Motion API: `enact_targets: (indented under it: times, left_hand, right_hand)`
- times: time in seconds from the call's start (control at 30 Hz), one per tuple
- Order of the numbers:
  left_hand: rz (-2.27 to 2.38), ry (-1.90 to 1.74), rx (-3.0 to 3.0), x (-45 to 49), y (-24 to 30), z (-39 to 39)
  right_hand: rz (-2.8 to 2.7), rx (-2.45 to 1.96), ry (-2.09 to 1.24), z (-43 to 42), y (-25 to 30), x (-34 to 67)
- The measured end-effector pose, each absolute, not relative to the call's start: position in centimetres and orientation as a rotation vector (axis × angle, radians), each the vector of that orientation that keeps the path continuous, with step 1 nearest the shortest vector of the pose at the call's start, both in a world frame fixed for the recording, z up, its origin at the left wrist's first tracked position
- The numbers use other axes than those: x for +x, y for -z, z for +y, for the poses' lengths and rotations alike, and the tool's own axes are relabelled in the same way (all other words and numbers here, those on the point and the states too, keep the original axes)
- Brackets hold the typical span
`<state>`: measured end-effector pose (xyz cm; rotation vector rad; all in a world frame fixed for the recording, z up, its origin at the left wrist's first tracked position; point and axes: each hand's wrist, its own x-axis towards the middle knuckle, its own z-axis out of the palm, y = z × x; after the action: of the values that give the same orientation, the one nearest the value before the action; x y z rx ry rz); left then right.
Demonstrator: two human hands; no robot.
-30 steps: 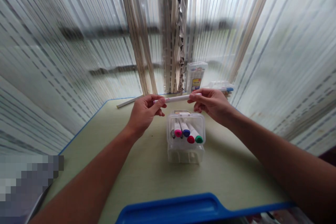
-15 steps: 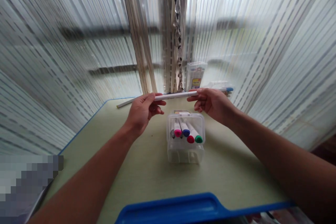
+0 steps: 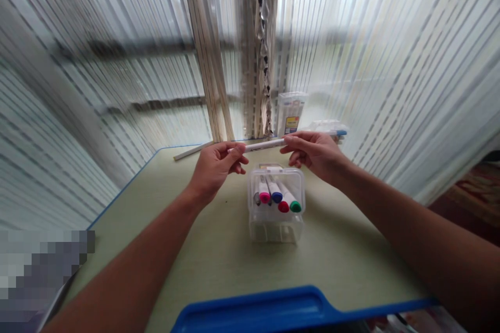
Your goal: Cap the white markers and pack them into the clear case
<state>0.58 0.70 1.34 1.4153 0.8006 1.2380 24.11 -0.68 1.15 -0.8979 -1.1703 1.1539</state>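
Observation:
A slim white marker pen (image 3: pixel 265 145) with small dark print is held level above the table, one end in each hand. My left hand (image 3: pixel 213 171) pinches its left end between thumb and fingers. With thumb and forefinger, my right hand (image 3: pixel 318 151) grips the other end, its remaining fingers loosely curled. Both tips of the marker are hidden by my fingers. Below stands a clear plastic box (image 3: pixel 276 229) with several white markers leaning in its upper part. Their ends are pink (image 3: pixel 264 197), blue (image 3: pixel 277 197), red (image 3: pixel 283 207) and green (image 3: pixel 295 206).
Behind my left hand lies a thin whitish stick (image 3: pixel 191 152). A clear case with a yellow label (image 3: pixel 291 114) stands at the back, beside a blue-ended item (image 3: pixel 340 132). String curtains (image 3: pixel 148 62) hang behind the table (image 3: pixel 219 250). A blue tray edge (image 3: pixel 253 312) lies in front.
My left hand has shifted slightly right along the marker, its thumb now farther over, so less of the barrel shows. More print is visible. My right hand has moved slightly left.

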Motion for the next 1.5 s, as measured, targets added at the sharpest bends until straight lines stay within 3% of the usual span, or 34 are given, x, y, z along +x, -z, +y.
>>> enact_targets:
  times: [0.97, 1.5]
  left_hand:
    - [0.803, -1.24, 1.265, 0.8, -1.49, 0.91]
    - [0.806, -1.27, 1.428, 0.73, -1.47, 0.64]
  right_hand:
    - [-1.089, -0.889, -1.244, -0.98, -1.63, 24.06]
    - [-1.255, -0.911, -1.112, -0.92, -0.95, 23.98]
